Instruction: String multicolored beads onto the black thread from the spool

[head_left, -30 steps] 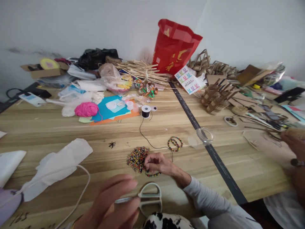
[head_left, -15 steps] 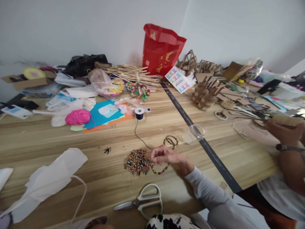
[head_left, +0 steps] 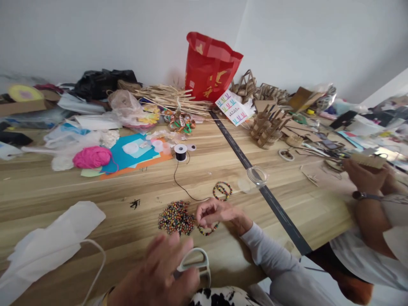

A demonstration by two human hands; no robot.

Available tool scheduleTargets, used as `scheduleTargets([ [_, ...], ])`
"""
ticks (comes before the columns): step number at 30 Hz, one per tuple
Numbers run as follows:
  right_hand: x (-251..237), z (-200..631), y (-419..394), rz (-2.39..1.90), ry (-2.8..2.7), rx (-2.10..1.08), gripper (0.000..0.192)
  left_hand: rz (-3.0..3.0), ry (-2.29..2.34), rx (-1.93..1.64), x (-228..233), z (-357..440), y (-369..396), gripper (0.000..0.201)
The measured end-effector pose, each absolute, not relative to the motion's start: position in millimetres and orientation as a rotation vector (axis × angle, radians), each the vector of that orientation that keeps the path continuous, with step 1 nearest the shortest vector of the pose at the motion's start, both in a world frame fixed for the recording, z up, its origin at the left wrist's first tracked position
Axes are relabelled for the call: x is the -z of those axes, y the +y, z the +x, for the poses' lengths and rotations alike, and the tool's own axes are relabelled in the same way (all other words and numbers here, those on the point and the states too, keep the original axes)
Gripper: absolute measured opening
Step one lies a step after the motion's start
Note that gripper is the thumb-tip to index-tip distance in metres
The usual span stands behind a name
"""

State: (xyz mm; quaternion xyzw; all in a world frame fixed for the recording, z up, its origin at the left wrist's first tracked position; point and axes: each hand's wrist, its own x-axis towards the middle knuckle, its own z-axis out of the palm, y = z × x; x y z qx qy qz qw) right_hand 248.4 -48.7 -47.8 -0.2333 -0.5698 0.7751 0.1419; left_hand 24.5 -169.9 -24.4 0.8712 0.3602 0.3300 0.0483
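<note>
The left hand [head_left: 162, 272] lies spread over the white-handled scissors [head_left: 194, 265] on the wooden desk [head_left: 223, 165]; whether it grips them is unclear. The right hand [head_left: 213, 212] pinches a strand of coloured beads [head_left: 207, 231].

Beads [head_left: 176, 217] on table [head_left: 223, 170], centre. Right hand [head_left: 214, 212] just right of beads, on bead string [head_left: 208, 230]. Bracelets [head_left: 222, 190] behind hand. Spool [head_left: 180, 151] farther back, cord running forward to hand. Scissors [head_left: 195, 265] at near edge, left hand [head_left: 159, 274] over them. Cup [head_left: 257, 175] right of bracelets. Co-worker's hands [head_left: 366, 174] far right.
</note>
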Motion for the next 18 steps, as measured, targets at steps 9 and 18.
scheduleTargets([
  [9, 50, 227, -66, -0.549, -1.604, -2.287, 0.037, 2.467, 1.058, -0.931, 38, 33, -130, 0.012],
  [18, 49, 227, -70, -0.589, -1.61, -2.264, 0.039, 2.356, 1.02, -0.867, 46, 35, -133, 0.017],
])
